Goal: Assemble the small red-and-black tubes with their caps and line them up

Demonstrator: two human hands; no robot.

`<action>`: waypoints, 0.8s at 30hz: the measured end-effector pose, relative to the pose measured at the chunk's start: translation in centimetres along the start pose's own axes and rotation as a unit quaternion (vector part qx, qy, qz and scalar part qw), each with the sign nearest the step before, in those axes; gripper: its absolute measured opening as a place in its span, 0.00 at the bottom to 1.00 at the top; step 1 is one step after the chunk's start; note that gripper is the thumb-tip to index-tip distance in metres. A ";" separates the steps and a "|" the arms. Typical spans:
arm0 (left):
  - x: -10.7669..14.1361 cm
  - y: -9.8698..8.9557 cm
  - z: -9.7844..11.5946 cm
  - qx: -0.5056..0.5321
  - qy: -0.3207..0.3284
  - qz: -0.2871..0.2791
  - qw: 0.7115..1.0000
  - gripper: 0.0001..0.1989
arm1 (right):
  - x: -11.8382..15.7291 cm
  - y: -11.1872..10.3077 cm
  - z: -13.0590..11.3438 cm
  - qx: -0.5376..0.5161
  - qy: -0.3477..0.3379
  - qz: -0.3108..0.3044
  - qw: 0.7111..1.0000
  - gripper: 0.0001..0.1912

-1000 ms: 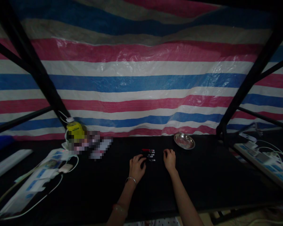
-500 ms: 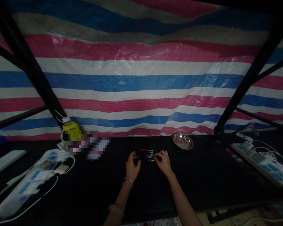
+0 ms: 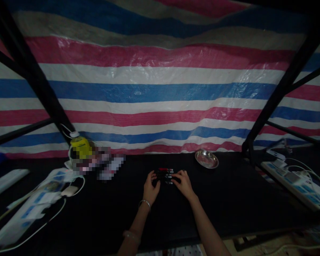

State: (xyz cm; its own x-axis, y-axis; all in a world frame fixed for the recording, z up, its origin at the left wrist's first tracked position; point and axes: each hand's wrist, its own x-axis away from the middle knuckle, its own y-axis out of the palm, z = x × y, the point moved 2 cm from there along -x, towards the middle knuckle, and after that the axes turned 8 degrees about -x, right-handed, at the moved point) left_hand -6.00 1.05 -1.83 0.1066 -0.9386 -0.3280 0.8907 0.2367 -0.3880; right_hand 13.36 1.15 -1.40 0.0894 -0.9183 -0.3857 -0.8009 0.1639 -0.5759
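Red, white and blue stripes fill my feed above a black tabletop [image 3: 101, 217].
On my screen the striped sheet [image 3: 160, 93] runs in wavy horizontal bands between black frame posts [image 3: 34, 74]; I make out one red pen-like stick [image 3: 164, 169] among black pen-like sticks [image 3: 162, 175] with pale, shiny ends, a silvery dish [image 3: 206, 159], a silvery bangle [image 3: 148, 203], a yellow bottle [image 3: 80, 146] with a white cap [image 3: 74, 134], white power strips [image 3: 296, 186] with blue patches, and dark-dotted white cloth [image 3: 185, 251].
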 end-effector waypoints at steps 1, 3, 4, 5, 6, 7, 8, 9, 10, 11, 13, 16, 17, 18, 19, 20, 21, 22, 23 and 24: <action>0.0 0.0 0.0 -0.001 0.000 -0.001 1.000 0.23 | 0.0 0.1 0.0 0.003 -0.004 -0.001 1.000 0.12; 0.0 0.1 0.1 -0.010 0.008 -0.004 1.000 0.22 | 0.1 0.1 0.1 0.002 -0.004 0.003 1.000 0.10; 0.0 0.1 0.1 -0.018 0.016 -0.006 1.000 0.22 | 0.1 0.1 0.1 -0.004 -0.002 0.007 1.000 0.09; 0.0 0.1 0.1 -0.029 0.026 -0.006 0.999 0.22 | 0.1 0.0 0.1 -0.015 -0.002 0.011 1.000 0.08; 0.0 0.1 0.1 -0.042 0.036 -0.003 0.998 0.22 | 0.0 -0.1 0.0 -0.032 -0.002 0.016 0.999 0.07; -0.1 0.0 0.2 -0.057 0.044 0.001 0.997 0.22 | 0.0 -0.2 0.0 -0.055 -0.002 0.024 0.998 0.07; -0.1 -0.1 0.2 -0.073 0.049 0.008 0.996 0.21 | -0.1 -0.3 0.0 -0.086 -0.001 0.037 0.996 0.07; -0.1 -0.2 0.3 -0.088 0.049 0.014 0.995 0.20 | -0.2 -0.5 0.0 -0.126 0.005 0.056 0.990 0.07; -0.1 -0.3 0.4 -0.102 0.048 0.016 0.993 0.19 | -0.3 -0.6 0.1 -0.175 0.017 0.081 0.981 0.08; -0.1 -0.4 0.5 -0.117 0.045 0.014 0.992 0.18 | -0.4 -0.7 0.3 -0.234 0.038 0.107 0.966 0.09; 0.0 -0.5 0.7 -0.148 0.045 -0.006 0.988 0.15 | -0.6 -0.7 0.9 -0.375 0.104 0.154 0.908 0.11; 0.3 -0.5 1.1 -0.202 0.054 -0.044 0.977 0.11 | -0.7 -0.2 1.8 -0.581 0.207 0.157 0.771 0.14; 0.3 -0.5 1.2 -0.217 0.053 -0.052 0.973 0.10 | -0.8 0.0 1.9 -0.631 0.228 0.146 0.727 0.15; 0.4 -0.5 1.2 -0.229 0.050 -0.059 0.970 0.09 | -0.8 0.0 2.0 -0.669 0.240 0.135 0.690 0.14; 0.4 -0.5 1.2 -0.237 0.047 -0.064 0.968 0.08 | -0.7 0.0 2.0 -0.699 0.247 0.125 0.660 0.14; 0.4 -0.5 1.2 -0.243 0.043 -0.068 0.967 0.08 | -0.7 0.0 2.0 -0.721 0.250 0.118 0.635 0.13; 0.4 -0.5 1.2 -0.245 0.041 -0.071 0.966 0.08 | -0.7 -0.1 1.9 -0.738 0.252 0.112 0.616 0.12; 0.4 -0.5 1.2 -0.247 0.040 -0.072 0.965 0.08 | -0.6 -0.2 1.8 -0.752 0.253 0.106 0.600 0.11; 0.3 -0.5 1.2 -0.248 0.039 -0.073 0.965 0.08 | -0.6 -0.3 1.7 -0.763 0.252 0.098 0.587 0.09; 0.3 -0.5 1.2 -0.250 0.037 -0.073 0.965 0.08 | -0.6 -0.4 1.6 -0.773 0.251 0.089 0.575 0.09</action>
State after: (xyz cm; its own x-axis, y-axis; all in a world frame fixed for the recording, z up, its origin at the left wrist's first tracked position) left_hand -5.88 0.40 -0.75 -0.0529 -0.9550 -0.2920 0.5682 0.2117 -0.7952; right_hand 14.57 2.20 -2.09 0.0534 -0.9887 0.1401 -0.3745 0.1102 0.9206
